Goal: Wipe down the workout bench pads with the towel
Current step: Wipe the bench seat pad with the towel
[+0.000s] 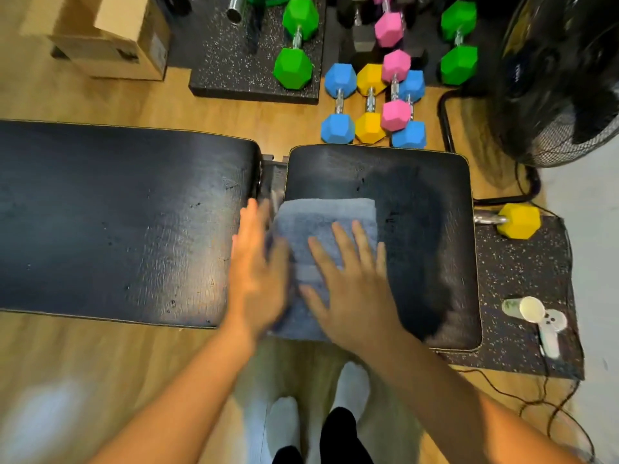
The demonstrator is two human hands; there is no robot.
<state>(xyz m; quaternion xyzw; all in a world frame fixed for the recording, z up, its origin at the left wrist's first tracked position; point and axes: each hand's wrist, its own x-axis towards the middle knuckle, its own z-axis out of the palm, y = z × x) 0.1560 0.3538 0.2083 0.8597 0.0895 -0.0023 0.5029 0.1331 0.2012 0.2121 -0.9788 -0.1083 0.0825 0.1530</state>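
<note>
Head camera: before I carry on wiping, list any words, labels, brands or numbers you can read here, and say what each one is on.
No text can be read in this view.
Cardboard box: a pale label and dark printed marks on its side, too small and blurred to read.
Fan: a faint mark near its hub, not legible.
Dumbbells, towel and bench pads: no visible markings.

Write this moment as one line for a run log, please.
stage: wiping | towel: folded, on seat pad | right hand: flat on towel | left hand: open at towel's left edge, blurred
</note>
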